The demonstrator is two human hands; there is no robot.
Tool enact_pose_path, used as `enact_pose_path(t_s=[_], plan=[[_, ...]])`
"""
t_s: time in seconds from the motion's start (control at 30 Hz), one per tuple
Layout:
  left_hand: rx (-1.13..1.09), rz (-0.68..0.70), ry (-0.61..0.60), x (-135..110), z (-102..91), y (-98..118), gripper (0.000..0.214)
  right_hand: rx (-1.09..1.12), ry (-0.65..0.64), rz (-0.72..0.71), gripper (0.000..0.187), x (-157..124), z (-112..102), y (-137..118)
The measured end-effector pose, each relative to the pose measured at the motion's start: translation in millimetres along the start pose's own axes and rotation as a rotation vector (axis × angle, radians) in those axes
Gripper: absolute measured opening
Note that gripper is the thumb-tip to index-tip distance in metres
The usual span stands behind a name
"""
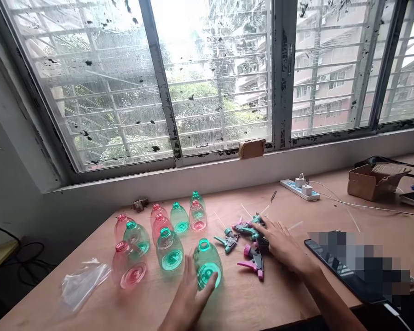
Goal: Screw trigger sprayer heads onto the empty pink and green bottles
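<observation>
A clear green spray bottle (pixel 210 257), without a top, stands upright at the front of the bottles. My left hand (pixel 195 292) is at its near left side, thumb and fingers apart; whether they touch the bottle I cannot tell. To the right, my right hand (pixel 283 241) lies over a heap of trigger spray heads (pixel 250 228), fingers outstretched and fingertips at a green and grey one. Its palm hides part of the heap. A pink and grey spray head (pixel 255 263) lies nearer me, and a green and grey one (pixel 229 240) sits left of the heap.
Several green and red bottles, including a green bottle (pixel 169 250) and a red bottle (pixel 129 266), stand at left. A plastic bag (pixel 84 282) lies near the table's left edge. At right are a dark phone-like device (pixel 345 271), a power strip (pixel 298 189) and a cardboard box (pixel 372 184).
</observation>
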State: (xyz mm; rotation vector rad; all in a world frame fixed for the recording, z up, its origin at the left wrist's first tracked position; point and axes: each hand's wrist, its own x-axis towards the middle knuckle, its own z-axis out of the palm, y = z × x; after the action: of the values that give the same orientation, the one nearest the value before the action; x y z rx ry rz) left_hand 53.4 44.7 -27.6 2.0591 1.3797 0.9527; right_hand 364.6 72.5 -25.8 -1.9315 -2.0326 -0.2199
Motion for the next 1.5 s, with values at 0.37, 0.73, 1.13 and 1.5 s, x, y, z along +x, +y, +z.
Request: enact_pose_path(t_s=[0.37,0.73,1.13,1.5], plan=[[-0.264,0.081,-0.142,-26,10.3,9,0.077,0.180,-0.025,-0.116,0.048,-4,4,15],[-0.444,-0.056,-0.121,-30,9.3,5,0.070,0.317,0.085,-0.097,0.035,2,-11,2],[-0.492,-0.062,0.039,-28,-4.5,6,0.074,1.230,0.558,0.124,0.023,-43,-103,-19],[-0.459,-0.020,-0.023,-33,-4.2,3,0.070,1.486,0.305,0.173,0.021,-42,-98,-22]])
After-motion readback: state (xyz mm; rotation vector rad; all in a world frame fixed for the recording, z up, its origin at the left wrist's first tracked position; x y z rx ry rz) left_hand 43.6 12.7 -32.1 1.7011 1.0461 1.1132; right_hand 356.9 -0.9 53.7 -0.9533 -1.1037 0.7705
